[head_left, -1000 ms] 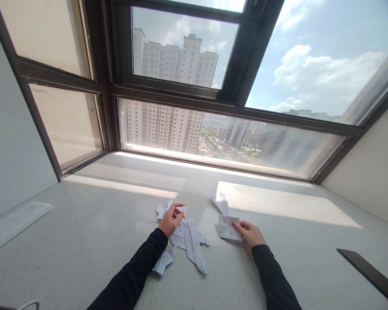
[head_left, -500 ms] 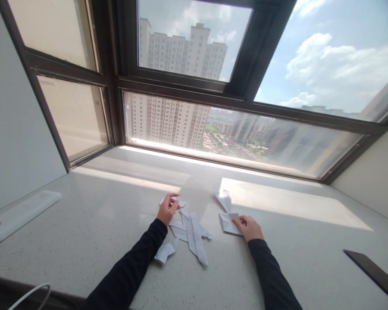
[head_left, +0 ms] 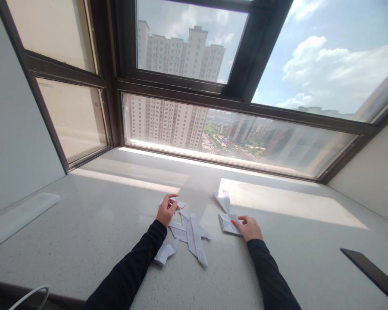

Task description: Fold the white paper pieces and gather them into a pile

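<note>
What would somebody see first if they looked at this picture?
The big window at the far edge of the sill, with tall buildings and bright sky. Nearer, on the pale sill, white folded papers lie between the left hand and the right hand, which rests on a folded square.

My single head-worn camera looks forward and down from above the table, facing the window; I see both hands at arm's length, low in the centre of the frame.
</note>
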Demonstrator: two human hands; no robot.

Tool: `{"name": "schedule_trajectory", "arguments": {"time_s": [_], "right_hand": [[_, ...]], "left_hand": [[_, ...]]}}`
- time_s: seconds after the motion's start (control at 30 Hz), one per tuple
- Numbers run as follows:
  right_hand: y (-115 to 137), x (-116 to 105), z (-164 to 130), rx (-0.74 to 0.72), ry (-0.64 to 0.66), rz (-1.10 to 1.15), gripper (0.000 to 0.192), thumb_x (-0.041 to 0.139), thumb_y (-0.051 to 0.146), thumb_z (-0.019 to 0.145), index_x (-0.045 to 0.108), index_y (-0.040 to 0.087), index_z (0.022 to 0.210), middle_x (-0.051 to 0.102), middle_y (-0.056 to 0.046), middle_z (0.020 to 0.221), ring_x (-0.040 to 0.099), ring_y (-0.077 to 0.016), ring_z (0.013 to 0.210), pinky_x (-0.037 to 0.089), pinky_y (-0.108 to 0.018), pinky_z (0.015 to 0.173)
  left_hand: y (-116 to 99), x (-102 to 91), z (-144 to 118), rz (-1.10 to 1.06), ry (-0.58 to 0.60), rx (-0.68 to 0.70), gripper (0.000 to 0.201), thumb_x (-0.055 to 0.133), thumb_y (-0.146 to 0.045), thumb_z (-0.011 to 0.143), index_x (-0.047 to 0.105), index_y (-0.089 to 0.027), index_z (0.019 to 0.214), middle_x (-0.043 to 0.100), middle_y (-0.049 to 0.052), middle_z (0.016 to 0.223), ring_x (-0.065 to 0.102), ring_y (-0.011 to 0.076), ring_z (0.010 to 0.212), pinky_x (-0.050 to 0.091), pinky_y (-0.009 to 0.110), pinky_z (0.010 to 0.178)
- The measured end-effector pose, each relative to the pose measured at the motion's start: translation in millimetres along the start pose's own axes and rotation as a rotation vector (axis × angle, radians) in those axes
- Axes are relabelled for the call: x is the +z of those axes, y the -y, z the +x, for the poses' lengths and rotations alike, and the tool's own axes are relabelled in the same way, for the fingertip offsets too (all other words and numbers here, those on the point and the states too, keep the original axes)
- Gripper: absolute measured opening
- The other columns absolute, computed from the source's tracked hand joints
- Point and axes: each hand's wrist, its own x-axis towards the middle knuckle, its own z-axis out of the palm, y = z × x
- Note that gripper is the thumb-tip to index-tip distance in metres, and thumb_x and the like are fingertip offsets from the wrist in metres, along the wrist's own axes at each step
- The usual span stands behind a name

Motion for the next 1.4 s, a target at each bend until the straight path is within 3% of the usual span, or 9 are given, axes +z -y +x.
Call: {"name": "schedule_trajectory", "arguments": {"time_s": [0.23,0.43,0.57,0.7,0.8,0.9,1.03,1.2,1.4], "right_hand": [[4,-1,-3,0.041,-0.050,0.120,0.038,0.060,0.049,0.042,0.055,0.018,0.064,0.050,-0.002,0.059,0.051,-0.0191,0.060,0.040,-0.031,0.056],[3,-19,-9,0.118,-0.096,0.263,0.047,0.045,0.056,0.059,0.053,0.013,0.078,0.055,-0.007,0.067,0.052,-0.0146,0.051,0.043,-0.027,0.049],[28,-32,-19,0.078,-0.209,0.244,0.044,0.042,0.056,0.063,0.054,0.014,0.073,0.056,-0.007,0.068,0.048,-0.0129,0.048,0.041,-0.026,0.048],[79,-18,-42,-0.252,0.139,0.170,0.037,0.043,0.052,0.066,0.055,0.019,0.058,0.053,-0.001,0.053,0.044,-0.0117,0.046,0.036,-0.025,0.048],[114,8,-55,-0.412,0.340,0.150,0.027,0.061,0.045,0.051,0.055,0.019,0.052,0.052,0.001,0.052,0.046,-0.0129,0.051,0.035,-0.025,0.050],[137,33,-55,-0.431,0.369,0.215,0.019,0.066,0.033,0.047,0.054,0.019,0.050,0.052,0.002,0.053,0.046,-0.0118,0.052,0.036,-0.023,0.051],[147,49,-48,-0.407,0.364,0.300,0.018,0.054,0.036,0.062,0.055,0.018,0.061,0.054,0.002,0.055,0.044,-0.0094,0.047,0.037,-0.022,0.048],[144,53,-56,-0.434,0.299,0.331,0.038,0.062,0.047,0.050,0.057,0.018,0.073,0.052,0.000,0.062,0.047,-0.0138,0.058,0.039,-0.025,0.053],[149,50,-58,-0.330,0.360,0.573,0.031,0.059,0.046,0.054,0.050,0.018,0.065,0.050,0.002,0.057,0.043,-0.0099,0.049,0.036,-0.023,0.047]], "left_hand": [[-1,0.1,-1,-0.022,-0.006,-0.003,0.024,0.046,-0.022,0.066,0.050,-0.014,0.088,0.049,-0.004,0.055,0.042,0.0043,0.040,0.031,0.015,0.038],[-3,0.0,0,-0.041,0.004,-0.009,0.023,0.046,-0.023,0.066,0.050,-0.015,0.086,0.047,-0.005,0.052,0.044,0.0054,0.041,0.032,0.015,0.036],[-2,0.6,1,-0.049,0.002,-0.010,0.022,0.046,-0.023,0.066,0.050,-0.014,0.086,0.046,-0.005,0.050,0.044,0.0055,0.040,0.032,0.015,0.035],[1,0.6,1,-0.038,0.014,-0.019,0.022,0.045,-0.023,0.066,0.050,-0.014,0.085,0.047,-0.006,0.049,0.042,0.0052,0.039,0.032,0.015,0.035],[3,-0.6,1,-0.016,0.031,-0.027,0.021,0.044,-0.022,0.066,0.051,-0.014,0.084,0.048,-0.005,0.050,0.042,0.0050,0.039,0.032,0.015,0.035],[4,-2.2,1,0.014,0.043,-0.028,0.021,0.045,-0.023,0.066,0.052,-0.014,0.083,0.049,-0.004,0.050,0.042,0.0049,0.038,0.033,0.015,0.036],[5,-3.4,3,0.055,0.029,-0.020,0.021,0.048,-0.023,0.064,0.053,-0.014,0.082,0.052,-0.003,0.055,0.044,0.0057,0.042,0.035,0.016,0.038],[9,-2.3,4,0.090,0.027,-0.037,0.022,0.048,-0.025,0.066,0.052,-0.015,0.085,0.052,-0.002,0.058,0.044,0.0054,0.043,0.035,0.016,0.039],[8,-1.1,2,0.111,0.098,-0.054,0.025,0.048,-0.030,0.068,0.052,-0.014,0.087,0.052,-0.001,0.061,0.043,0.0053,0.043,0.035,0.017,0.040]]}}
